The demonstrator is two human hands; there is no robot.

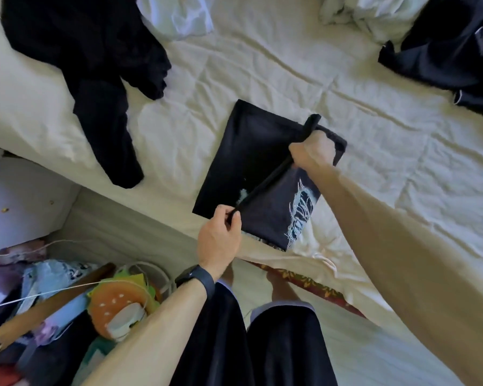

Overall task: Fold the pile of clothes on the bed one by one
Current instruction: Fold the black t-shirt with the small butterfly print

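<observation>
A black T-shirt (243, 162) with a white printed design lies partly folded into a rectangle on the cream bed sheet (262, 65), near the bed's front edge. My left hand (219, 240), with a dark watch on its wrist, pinches the near end of the raised fold edge. My right hand (313, 150) grips the far end of the same edge, fingers curled round the fabric. The edge is stretched taut between both hands, lifted above the lower layer. The white print shows on the flap beneath my right forearm.
A black garment (101, 79) sprawls at the bed's upper left. A dark garment (452, 51) and pale crumpled clothes (374, 15) lie at the upper right, a white piece (179, 15) at the top. Cluttered items and a burger plush (117, 307) fill the floor at lower left.
</observation>
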